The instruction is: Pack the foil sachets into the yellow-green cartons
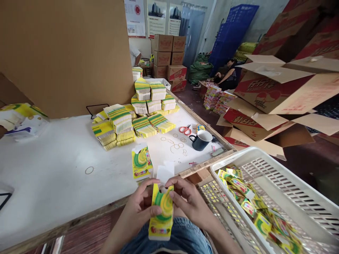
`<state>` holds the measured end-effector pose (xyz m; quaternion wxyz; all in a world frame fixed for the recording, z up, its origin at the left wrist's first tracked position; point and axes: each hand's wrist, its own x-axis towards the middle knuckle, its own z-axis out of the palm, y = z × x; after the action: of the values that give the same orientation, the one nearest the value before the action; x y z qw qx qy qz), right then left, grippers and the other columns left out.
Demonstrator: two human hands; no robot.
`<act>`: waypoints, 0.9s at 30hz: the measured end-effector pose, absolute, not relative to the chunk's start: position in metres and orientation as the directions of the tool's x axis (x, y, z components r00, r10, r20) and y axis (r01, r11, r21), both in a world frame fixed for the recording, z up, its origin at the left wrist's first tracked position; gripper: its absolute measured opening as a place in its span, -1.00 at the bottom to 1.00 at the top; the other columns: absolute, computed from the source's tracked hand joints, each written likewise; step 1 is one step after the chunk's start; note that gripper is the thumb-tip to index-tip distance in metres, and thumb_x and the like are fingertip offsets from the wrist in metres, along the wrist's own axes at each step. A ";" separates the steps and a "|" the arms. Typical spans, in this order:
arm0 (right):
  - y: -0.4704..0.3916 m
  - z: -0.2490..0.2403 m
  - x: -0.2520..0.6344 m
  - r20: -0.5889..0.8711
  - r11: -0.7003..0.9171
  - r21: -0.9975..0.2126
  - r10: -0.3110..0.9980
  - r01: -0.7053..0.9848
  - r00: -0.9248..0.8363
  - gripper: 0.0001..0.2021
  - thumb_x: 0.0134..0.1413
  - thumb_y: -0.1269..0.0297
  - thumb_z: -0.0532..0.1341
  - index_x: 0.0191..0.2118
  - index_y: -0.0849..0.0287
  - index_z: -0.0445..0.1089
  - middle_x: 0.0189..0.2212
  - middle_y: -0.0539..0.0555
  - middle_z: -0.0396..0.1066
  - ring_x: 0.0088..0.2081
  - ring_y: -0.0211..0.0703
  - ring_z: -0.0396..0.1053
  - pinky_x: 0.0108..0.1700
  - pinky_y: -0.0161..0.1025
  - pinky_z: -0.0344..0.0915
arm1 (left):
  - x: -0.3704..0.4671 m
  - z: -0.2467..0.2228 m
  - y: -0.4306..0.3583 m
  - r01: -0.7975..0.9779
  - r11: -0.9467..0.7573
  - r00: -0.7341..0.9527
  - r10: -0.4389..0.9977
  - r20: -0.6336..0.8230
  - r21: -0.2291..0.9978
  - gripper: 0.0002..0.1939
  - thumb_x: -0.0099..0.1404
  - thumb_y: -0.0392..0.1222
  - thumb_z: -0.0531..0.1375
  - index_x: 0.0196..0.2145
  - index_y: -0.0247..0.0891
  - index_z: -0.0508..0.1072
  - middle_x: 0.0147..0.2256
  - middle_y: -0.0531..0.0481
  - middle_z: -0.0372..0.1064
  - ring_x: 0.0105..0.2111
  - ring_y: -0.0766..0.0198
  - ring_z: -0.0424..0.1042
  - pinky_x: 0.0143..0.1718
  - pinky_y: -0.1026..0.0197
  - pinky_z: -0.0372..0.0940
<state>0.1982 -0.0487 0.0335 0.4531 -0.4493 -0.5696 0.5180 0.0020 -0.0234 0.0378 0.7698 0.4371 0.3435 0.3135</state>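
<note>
Over my lap, a yellow and green carton (162, 215) is held between both hands, its white top flap standing up. My left hand (141, 201) grips its left side, thumb on the front face. At the upper right edge my right hand (186, 199) pinches the carton, with the thumb near the opening. What is inside the carton cannot be made out. A flat carton (141, 160) of the same print lies on the white table (63, 169) just beyond my hands. Behind it stand stacked bundles of flat cartons (119, 121).
A white plastic basket (238, 211) with many small yellow packets (249, 197) stands at my right. On the table lie red-handled scissors (185, 129), a dark mug (201, 141) and several rubber bands (176, 144). Open cardboard boxes (275, 91) are piled to the right. Two other people sit farther back.
</note>
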 end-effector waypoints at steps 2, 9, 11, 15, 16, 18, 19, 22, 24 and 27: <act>-0.052 0.032 0.200 0.025 0.029 -0.999 0.984 0.017 -0.176 -0.81 0.28 0.14 0.10 -0.15 0.13 0.35 -0.35 0.02 0.39 -0.39 -0.24 0.29 -0.38 -0.33 0.25 | 0.003 0.037 -0.025 -0.207 0.438 0.596 0.765 -0.242 0.875 -0.38 0.11 -0.18 0.36 0.09 -0.11 0.24 -0.08 -0.15 0.48 -0.18 0.04 0.50 -0.18 0.07 0.35; -0.057 0.035 0.208 0.026 0.049 -0.989 0.988 0.143 -0.155 -0.74 0.31 0.13 0.06 -0.21 0.13 0.43 -0.35 0.04 0.43 -0.33 -0.18 0.34 -0.33 -0.29 0.24 | 0.013 0.031 -0.030 -0.167 0.452 0.593 0.756 -0.277 0.876 -0.43 0.11 -0.22 0.36 0.03 -0.14 0.25 -0.17 -0.10 0.49 -0.29 0.14 0.50 -0.27 0.14 0.34; -0.055 0.038 0.208 0.079 0.119 -0.966 0.981 0.231 -0.175 -0.74 0.29 0.16 0.09 -0.26 0.13 0.48 -0.37 0.04 0.44 -0.30 -0.16 0.35 -0.28 -0.26 0.24 | 0.014 0.028 -0.031 -0.146 0.427 0.578 0.769 -0.273 0.893 -0.51 0.07 -0.25 0.38 -0.09 -0.17 0.28 -0.25 -0.05 0.50 -0.34 0.18 0.49 -0.33 0.20 0.32; -0.054 0.034 0.202 0.117 0.138 -0.972 0.986 0.188 -0.120 -0.81 0.27 0.19 0.13 -0.20 0.10 0.47 -0.32 0.05 0.46 -0.25 -0.13 0.40 -0.21 -0.24 0.29 | 0.019 0.023 -0.036 -0.172 0.385 0.555 0.798 -0.233 0.907 -0.56 0.11 -0.24 0.35 -0.13 -0.14 0.23 -0.28 -0.02 0.49 -0.34 0.16 0.50 -0.32 0.18 0.33; -0.053 0.031 0.200 0.112 0.120 -0.986 0.991 0.114 -0.077 -0.80 0.26 0.19 0.14 -0.06 0.07 0.40 -0.27 0.06 0.46 -0.23 -0.13 0.42 -0.18 -0.23 0.31 | 0.020 0.022 -0.038 -0.205 0.385 0.534 0.815 -0.227 0.900 -0.46 0.13 -0.23 0.34 -0.02 -0.10 0.17 -0.22 -0.05 0.49 -0.31 0.14 0.51 -0.29 0.15 0.34; -0.053 0.024 0.197 0.097 0.097 -0.995 0.995 -0.020 -0.018 -0.59 0.25 0.19 0.16 0.18 0.02 0.17 -0.20 0.08 0.46 -0.20 -0.11 0.44 -0.14 -0.18 0.36 | 0.022 0.020 -0.040 -0.251 0.396 0.501 0.834 -0.232 0.883 -0.20 0.16 -0.20 0.32 0.20 -0.01 -0.08 -0.07 -0.14 0.46 -0.23 0.08 0.52 -0.21 0.09 0.36; -0.052 0.022 0.197 0.094 0.093 -0.995 0.996 -0.048 -0.013 -0.53 0.24 0.19 0.17 0.22 0.02 0.11 -0.17 0.09 0.46 -0.19 -0.11 0.44 -0.11 -0.16 0.36 | 0.023 0.020 -0.041 -0.254 0.401 0.494 0.836 -0.238 0.880 -0.12 0.17 -0.19 0.32 0.25 -0.01 -0.16 -0.02 -0.17 0.45 -0.18 0.05 0.52 -0.17 0.07 0.35; -0.050 0.023 0.204 0.142 0.144 -0.987 0.990 0.068 -0.023 -0.71 0.24 0.16 0.17 0.04 0.07 0.39 -0.18 0.13 0.47 -0.12 -0.05 0.40 -0.05 -0.11 0.33 | 0.024 0.019 -0.038 -0.193 0.384 0.505 0.828 -0.244 0.903 -0.30 0.18 -0.20 0.30 0.20 -0.15 0.09 0.00 -0.22 0.46 -0.07 -0.02 0.47 -0.09 0.06 0.34; -0.048 0.029 0.211 0.189 0.192 -0.966 0.981 0.173 -0.037 -0.72 0.24 0.09 0.14 -0.16 0.11 0.53 -0.24 0.15 0.48 -0.11 -0.01 0.36 -0.05 -0.09 0.31 | 0.024 0.021 -0.033 -0.154 0.347 0.489 0.840 -0.234 0.925 -0.48 0.19 -0.20 0.29 0.08 -0.19 0.26 -0.03 -0.21 0.48 -0.09 -0.02 0.48 -0.11 0.07 0.36; -0.043 0.041 0.219 0.127 0.147 -0.971 0.985 0.191 -0.117 -0.66 0.25 0.03 0.10 -0.14 0.13 0.52 -0.38 0.09 0.45 -0.25 -0.07 0.37 -0.20 -0.16 0.34 | 0.026 0.027 -0.024 -0.102 0.269 0.443 0.875 -0.199 0.958 -0.58 0.21 -0.19 0.27 0.02 -0.18 0.34 -0.05 -0.18 0.50 -0.11 -0.02 0.50 -0.16 0.09 0.39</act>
<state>0.2190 -0.0433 0.0411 0.4541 -0.4848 -0.6062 0.4373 0.0257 -0.0238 0.0271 0.6928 0.4912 0.3932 0.3524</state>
